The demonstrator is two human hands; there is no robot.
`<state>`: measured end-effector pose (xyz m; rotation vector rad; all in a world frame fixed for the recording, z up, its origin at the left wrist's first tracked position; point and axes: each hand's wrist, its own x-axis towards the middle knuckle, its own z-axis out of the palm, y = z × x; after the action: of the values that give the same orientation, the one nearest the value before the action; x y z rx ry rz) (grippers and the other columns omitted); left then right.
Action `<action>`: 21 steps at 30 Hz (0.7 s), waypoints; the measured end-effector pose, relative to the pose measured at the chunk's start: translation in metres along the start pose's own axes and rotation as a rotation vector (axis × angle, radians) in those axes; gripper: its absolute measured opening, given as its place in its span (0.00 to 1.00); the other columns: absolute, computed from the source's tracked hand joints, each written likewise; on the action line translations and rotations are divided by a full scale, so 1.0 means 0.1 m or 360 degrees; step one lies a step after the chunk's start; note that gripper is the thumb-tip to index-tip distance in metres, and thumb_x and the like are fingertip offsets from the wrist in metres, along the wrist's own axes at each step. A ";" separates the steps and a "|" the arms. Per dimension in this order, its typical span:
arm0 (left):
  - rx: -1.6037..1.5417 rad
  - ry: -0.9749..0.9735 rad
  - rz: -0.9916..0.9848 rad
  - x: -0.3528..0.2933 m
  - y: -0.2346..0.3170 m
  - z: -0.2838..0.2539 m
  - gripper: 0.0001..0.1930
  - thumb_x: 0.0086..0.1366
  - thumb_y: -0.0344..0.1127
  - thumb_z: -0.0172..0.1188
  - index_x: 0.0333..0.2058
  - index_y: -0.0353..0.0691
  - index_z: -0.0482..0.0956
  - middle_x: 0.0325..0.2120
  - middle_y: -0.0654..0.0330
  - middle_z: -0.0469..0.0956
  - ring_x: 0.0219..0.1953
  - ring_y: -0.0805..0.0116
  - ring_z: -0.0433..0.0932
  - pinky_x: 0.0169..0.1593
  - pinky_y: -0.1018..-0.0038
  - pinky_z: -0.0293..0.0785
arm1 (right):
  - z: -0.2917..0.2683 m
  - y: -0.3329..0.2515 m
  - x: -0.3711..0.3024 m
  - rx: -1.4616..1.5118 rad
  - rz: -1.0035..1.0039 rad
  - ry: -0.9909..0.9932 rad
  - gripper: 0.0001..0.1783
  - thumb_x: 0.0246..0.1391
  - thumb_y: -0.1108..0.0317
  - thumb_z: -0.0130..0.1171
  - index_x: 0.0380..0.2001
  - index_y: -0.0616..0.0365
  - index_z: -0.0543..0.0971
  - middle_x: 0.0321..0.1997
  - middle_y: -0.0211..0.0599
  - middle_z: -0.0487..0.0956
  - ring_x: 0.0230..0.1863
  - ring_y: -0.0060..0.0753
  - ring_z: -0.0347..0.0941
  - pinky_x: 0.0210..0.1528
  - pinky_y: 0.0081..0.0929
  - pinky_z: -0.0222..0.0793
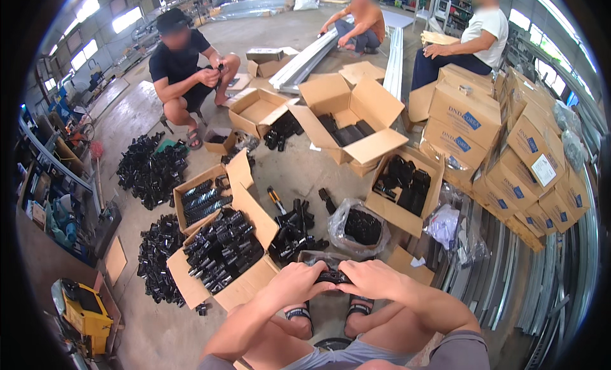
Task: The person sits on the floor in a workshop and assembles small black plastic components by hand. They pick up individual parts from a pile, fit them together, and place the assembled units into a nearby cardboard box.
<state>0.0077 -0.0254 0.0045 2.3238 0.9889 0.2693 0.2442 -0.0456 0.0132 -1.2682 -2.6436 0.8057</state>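
My left hand (300, 282) and my right hand (370, 280) meet in front of my knees, closed from both sides on a small black part (332, 276). My fingers hide much of its shape. Just beyond them a clear plastic bag (387, 241) holds many small black pieces. Left of the bag lies a loose heap of black parts (296, 229), with a yellow-and-black hand tool (276, 199) at its far edge. Farther left, an open cardboard box (259, 263) is filled with black assembled parts.
More open boxes stand ahead, including a large one (389, 110) and one with black parts (430, 206). Black piles (153, 169) lie left. Stacked cartons (464, 118) and metal profiles (503, 281) are right. Three co-workers sit or crouch beyond; one (184, 64) handles a small black piece.
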 end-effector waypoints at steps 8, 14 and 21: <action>-0.0213 0.0350 -0.0100 -0.03 0.10 -0.08 0.24 0.58 0.57 0.67 0.40 0.41 0.80 0.18 0.52 0.77 0.27 0.50 0.80 0.33 0.56 0.74 | 0.03 0.04 0.02 0.0249 0.0135 -0.0036 0.25 0.61 0.47 0.54 0.42 0.62 0.68 0.39 0.56 0.80 0.40 0.62 0.78 0.39 0.52 0.74; -0.0544 0.1456 -0.0513 0.01 0.19 -0.27 0.21 0.58 0.36 0.72 0.18 0.40 0.65 0.08 0.66 0.64 0.10 0.77 0.57 0.16 0.78 0.52 | -0.14 -0.08 0.04 0.0921 0.0289 0.0239 0.27 0.63 0.49 0.56 0.47 0.66 0.70 0.37 0.57 0.80 0.38 0.60 0.78 0.41 0.42 0.72; -0.1935 0.0687 -0.0492 0.19 0.21 0.07 0.25 0.63 0.35 0.68 0.57 0.33 0.73 0.51 0.52 0.78 0.55 0.68 0.75 0.59 0.69 0.71 | -0.18 -0.13 0.09 0.1132 0.0524 0.0413 0.25 0.63 0.53 0.56 0.47 0.67 0.70 0.34 0.58 0.80 0.37 0.55 0.80 0.40 0.41 0.72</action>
<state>0.0366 -0.0265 0.0105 1.0105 0.9495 0.9524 0.2351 -0.0380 0.0333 -1.4551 -1.7110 1.3511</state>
